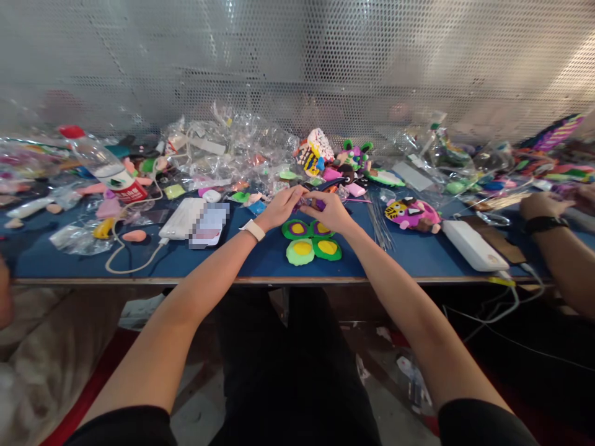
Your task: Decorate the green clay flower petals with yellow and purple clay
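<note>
My left hand (281, 207) and my right hand (329, 212) meet over the middle of the table, fingers closed together. Between them shows a small purple piece of modelling clay (320, 204), partly wrapped in what looks like clear film; the fingers hide most of it. Just below my hands lie several flat clay discs: a light green one (300, 251) and a darker green one (328, 249), both with yellow centres. Behind these, two green discs have purple rings and yellow middles, and my right hand partly covers the right one (321, 229).
Left stand a phone (210, 225), a white power bank (183, 218) with a cable, and a bottle (109, 164). Right lie thin wires (380, 226), a pink clay figure (413, 214) and another power bank (474, 244). Plastic bags crowd the back. A co-worker's hand (542, 207) is at far right.
</note>
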`<state>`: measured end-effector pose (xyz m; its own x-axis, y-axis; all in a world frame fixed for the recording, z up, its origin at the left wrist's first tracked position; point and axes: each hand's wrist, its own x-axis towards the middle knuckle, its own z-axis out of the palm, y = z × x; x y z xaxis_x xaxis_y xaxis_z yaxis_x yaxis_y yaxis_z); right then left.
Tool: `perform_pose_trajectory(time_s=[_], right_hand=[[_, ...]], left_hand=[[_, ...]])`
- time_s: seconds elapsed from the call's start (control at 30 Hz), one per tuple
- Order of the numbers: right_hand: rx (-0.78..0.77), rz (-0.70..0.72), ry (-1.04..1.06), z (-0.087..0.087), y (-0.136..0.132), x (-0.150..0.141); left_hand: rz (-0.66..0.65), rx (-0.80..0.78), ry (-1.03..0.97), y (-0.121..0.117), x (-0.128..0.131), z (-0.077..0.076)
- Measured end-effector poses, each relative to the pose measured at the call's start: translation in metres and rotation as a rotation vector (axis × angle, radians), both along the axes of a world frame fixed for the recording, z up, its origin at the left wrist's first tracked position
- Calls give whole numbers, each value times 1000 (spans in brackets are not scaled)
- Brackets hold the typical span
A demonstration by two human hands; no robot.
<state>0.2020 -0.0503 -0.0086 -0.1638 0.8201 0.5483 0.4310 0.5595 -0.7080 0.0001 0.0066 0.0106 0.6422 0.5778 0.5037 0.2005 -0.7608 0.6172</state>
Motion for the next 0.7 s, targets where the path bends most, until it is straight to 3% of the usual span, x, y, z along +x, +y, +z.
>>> perform_pose_trajectory(time_s=[0.17,0.5,0.6,0.7], right_hand=[[-36,44,-15,1,1,-2],[1,-72,-16,15,-4,7],[2,-125,-15,13,-3,9],[63,-195,43,6,-1,11]], left_hand=[[-3,1,-12,0,4,-2],[-66,-130,-22,0,4,4],[3,-82,22,5,1,2],[164,74,146,14,-7,3]])
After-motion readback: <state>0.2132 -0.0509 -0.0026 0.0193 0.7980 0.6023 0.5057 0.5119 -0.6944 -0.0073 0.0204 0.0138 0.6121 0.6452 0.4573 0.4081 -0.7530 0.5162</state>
